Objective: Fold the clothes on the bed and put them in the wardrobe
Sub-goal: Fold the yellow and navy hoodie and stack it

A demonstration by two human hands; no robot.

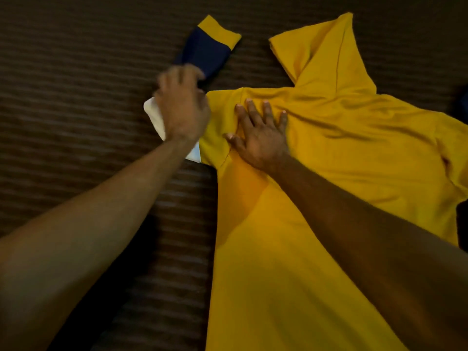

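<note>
A yellow hoodie (342, 158) lies spread on the bed, its hood (326, 51) pointing to the far side. Its left sleeve (205, 50) has white, navy and yellow bands and stretches out to the upper left. My left hand (181, 107) is blurred and lies over that sleeve near the shoulder, fingers curled on the navy and white part. My right hand (260, 135) presses flat on the yellow chest just right of the shoulder seam, fingers straight and spread.
The bed cover (76, 97) is dark brown with fine horizontal stripes and fills the left and top of the view. A dark blue item (464, 105) shows at the right edge.
</note>
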